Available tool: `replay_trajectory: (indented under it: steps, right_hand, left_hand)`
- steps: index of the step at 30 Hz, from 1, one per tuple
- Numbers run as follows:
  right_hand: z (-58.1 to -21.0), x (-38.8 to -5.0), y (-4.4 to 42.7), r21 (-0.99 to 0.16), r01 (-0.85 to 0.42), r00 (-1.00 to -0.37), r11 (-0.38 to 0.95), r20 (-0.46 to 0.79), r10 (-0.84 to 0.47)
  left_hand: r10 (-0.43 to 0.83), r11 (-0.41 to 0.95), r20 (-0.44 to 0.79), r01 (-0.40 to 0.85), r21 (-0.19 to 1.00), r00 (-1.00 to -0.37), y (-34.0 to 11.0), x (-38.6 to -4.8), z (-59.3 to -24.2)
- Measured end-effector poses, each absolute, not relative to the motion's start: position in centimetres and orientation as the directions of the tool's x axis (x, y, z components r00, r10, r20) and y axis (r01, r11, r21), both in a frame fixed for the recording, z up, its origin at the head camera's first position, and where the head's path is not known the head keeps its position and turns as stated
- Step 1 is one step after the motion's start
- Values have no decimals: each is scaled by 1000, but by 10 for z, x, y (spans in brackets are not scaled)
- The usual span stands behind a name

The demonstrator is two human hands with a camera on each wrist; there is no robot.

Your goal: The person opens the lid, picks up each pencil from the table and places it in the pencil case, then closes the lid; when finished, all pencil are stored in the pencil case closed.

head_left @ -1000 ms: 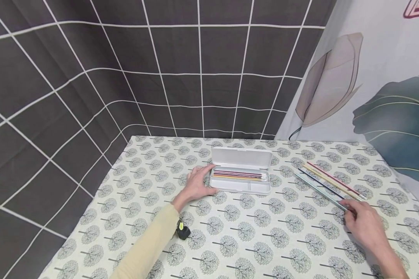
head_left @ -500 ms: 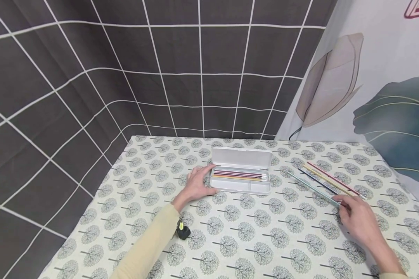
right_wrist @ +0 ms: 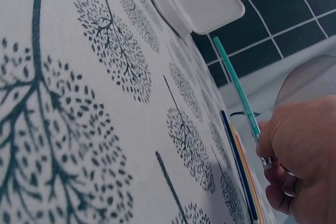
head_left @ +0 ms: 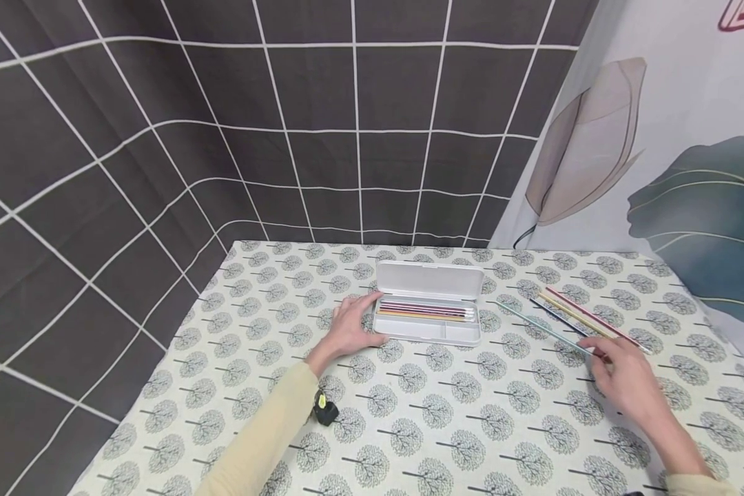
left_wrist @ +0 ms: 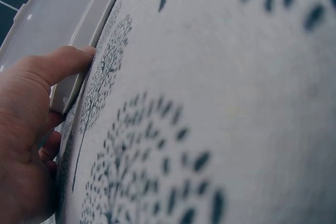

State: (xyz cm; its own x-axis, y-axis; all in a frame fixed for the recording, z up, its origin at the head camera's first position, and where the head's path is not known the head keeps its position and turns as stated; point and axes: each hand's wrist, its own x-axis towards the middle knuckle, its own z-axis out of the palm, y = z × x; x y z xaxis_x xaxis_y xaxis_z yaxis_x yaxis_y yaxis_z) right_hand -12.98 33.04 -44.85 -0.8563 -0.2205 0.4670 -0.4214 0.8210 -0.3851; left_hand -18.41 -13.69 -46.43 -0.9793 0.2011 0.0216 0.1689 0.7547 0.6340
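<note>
Pencil (right_wrist: pixel 238 86) | teal-green | long, slim, straight | silvery at one end

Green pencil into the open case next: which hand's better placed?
Probably the right hand: it pinches the green pencil, far end toward the case; the left hand holds the case's left end.

1 green pencil (right_wrist: pixel 235 85), white case (head_left: pixel 430 279), cream cloth (head_left: pixel 502 386) with dark tree print, white-gridded dark backdrop (head_left: pixel 399 89)
</note>
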Motion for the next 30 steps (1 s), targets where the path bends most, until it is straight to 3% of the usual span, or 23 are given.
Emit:
replay_trajectory:
  steps: [16,24,30]
  right_hand:
    - [-444,-143,315,-342,-501,-796,795,543,-269]
    - [-441,-146,308,-369,-475,-831,799,487,-269]
    - [-439,-150,301,-367,-498,-820,785,493,-290]
  left_hand:
    - [202,759,16,167,629,-979,-136,-183,-461]
    - [204,763,20,172,623,-979,-136,-184,-461]
    - [202,761,17,168,626,-979,-136,-184,-463]
